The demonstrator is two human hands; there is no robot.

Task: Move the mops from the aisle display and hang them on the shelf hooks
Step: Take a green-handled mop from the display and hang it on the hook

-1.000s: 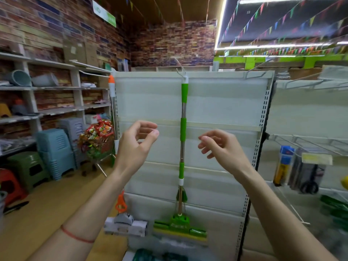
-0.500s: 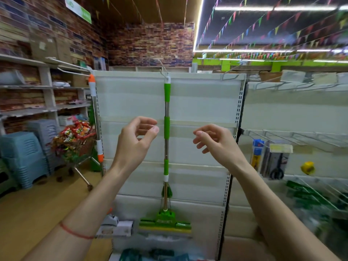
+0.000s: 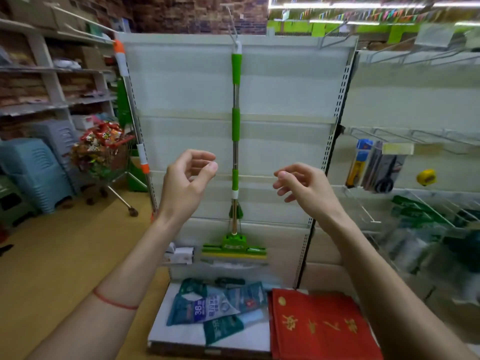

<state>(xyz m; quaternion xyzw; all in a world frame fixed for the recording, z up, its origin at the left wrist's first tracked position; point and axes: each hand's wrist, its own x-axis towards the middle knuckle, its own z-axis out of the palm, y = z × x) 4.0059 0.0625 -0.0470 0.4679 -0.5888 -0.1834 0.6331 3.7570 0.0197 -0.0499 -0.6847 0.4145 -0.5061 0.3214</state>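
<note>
The fingers [image 3: 201,162] of the left hand [image 3: 185,184] were loosely curled with the thumb near the fingertips, gripping nothing; those of the right hand [image 3: 306,188] were likewise slack and empty; both forearms were raised side by side, palms turned inward, apart from the pole between them. Two mops were in view: one green mop [image 3: 235,152] hung upright from a hook [image 3: 232,22] at the top edge of the white shelf panel [image 3: 285,87], its sponge head [image 3: 233,249] near the panel's lower edge; one orange-and-white mop [image 3: 132,107] leaned by the panel's left edge. One red thread circled the left forearm; several packets [image 3: 213,307] and one red cloth stack [image 3: 319,323] lay on the base shelf.
</note>
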